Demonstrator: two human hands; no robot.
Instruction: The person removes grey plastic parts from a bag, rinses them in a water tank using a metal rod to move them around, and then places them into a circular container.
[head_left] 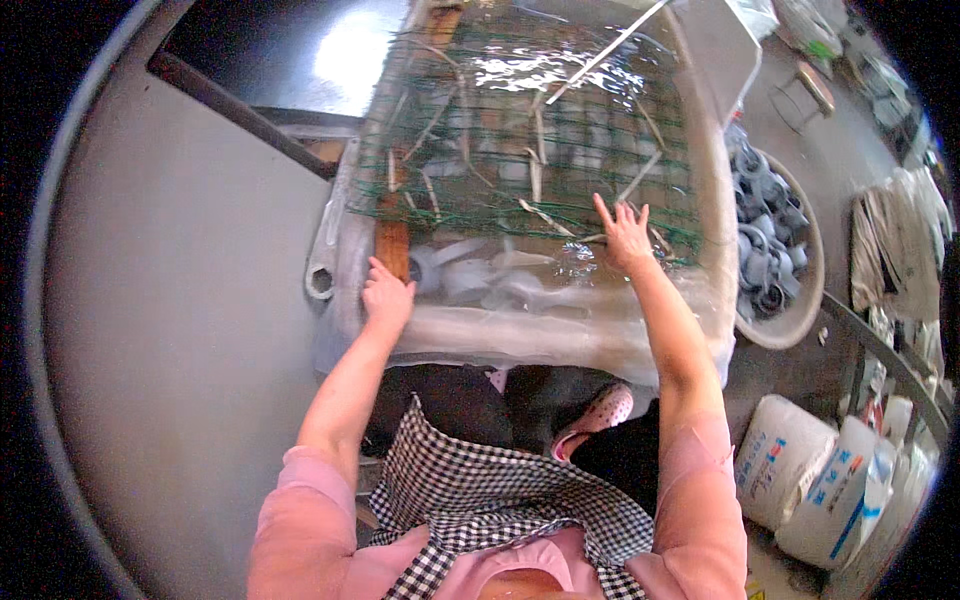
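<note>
A large tub (715,200) lined with clear plastic sheeting and holding water stands in front of me. Green netting (480,205) spreads over most of the water, with pale strips (535,175) lying across it. My left hand (387,294) grips the near end of a wooden board (392,245) along the tub's left side, index finger and thumb on either side of it. With fingers spread, my right hand (627,238) reaches over the net's near right edge, at or just above the water. Pale grey pieces (490,272), blurred by the water, lie near the tub's front.
Right of the tub stands a round basin (808,290) full of grey plastic parts (765,235). White sacks (785,460) sit at the lower right, below a metal rail (880,350). A dark-topped table (270,60) borders the tub at the far left. A small stool (812,90) stands farther back.
</note>
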